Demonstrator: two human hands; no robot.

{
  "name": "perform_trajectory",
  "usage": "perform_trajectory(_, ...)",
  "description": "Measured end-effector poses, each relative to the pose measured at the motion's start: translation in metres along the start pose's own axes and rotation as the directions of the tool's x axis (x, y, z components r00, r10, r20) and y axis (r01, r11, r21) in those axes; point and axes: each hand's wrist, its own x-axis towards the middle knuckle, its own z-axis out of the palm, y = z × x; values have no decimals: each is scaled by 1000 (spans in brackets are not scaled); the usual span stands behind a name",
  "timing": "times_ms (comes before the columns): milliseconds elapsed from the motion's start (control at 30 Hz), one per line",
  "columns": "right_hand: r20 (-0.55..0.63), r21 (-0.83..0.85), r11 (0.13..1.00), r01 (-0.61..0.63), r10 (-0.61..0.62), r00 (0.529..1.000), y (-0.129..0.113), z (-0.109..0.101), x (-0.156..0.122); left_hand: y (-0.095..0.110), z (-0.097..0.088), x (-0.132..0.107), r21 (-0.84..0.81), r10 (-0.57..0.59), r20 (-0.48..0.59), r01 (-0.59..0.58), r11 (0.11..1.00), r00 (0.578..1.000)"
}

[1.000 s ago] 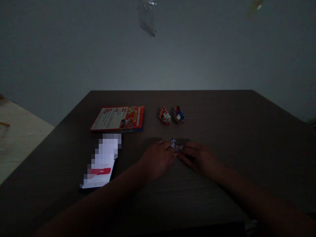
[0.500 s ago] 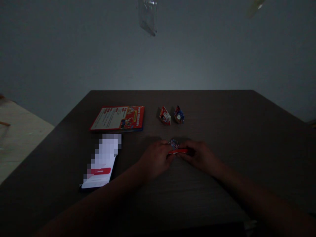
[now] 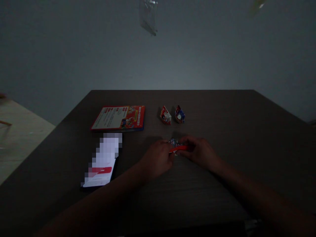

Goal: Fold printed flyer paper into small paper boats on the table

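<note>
Between my two hands, low over the front middle of the table, is a small piece of folded printed paper with a red edge facing me. My left hand pinches its left side, and my right hand grips the right end of the red edge. Fingers cover much of the paper, and the dim light hides its exact folds. Beyond my hands stand two small folded paper shapes, rather like paper boats: a red and white one and a blue and red one.
A red and white printed booklet lies at the back left of the dark wooden table. In front of it, beside my left forearm, is a lit phone. A clear plastic pouch hangs on the wall behind.
My right hand has risen slightly, and the red edge of the paper now tilts up at its right end. Both hands keep their hold; the other things stay in place.
</note>
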Motion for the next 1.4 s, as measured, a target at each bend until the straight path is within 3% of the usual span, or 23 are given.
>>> perform_trajectory(200,-30,-53,998,16,-18,999,-1,0,0,0,1,-1,-16,-22,-3,22,1000,1000)
perform_trajectory(500,-58,-97,994,-54,49,997,-6,-1,0,-7,-1,-2,-156,-72,-102,56,986,992)
perform_trajectory(833,-74,-140,985,-99,89,993,-10,-4,-1,-8,-8,-3,-178,-103,-80,87,980,991)
perform_trajectory(1100,-75,-124,982,-141,132,988,-10,-5,-1,-13,-10,-4,-149,-144,2,143,978,990)
perform_trajectory(1233,-48,-74,982,-171,168,985,-8,-6,0,-15,-11,-5,-130,-159,15,160,979,987)
perform_trajectory(1400,52,162,961,-225,220,974,2,-13,0,-16,-11,-5,-130,-177,37,181,975,983)
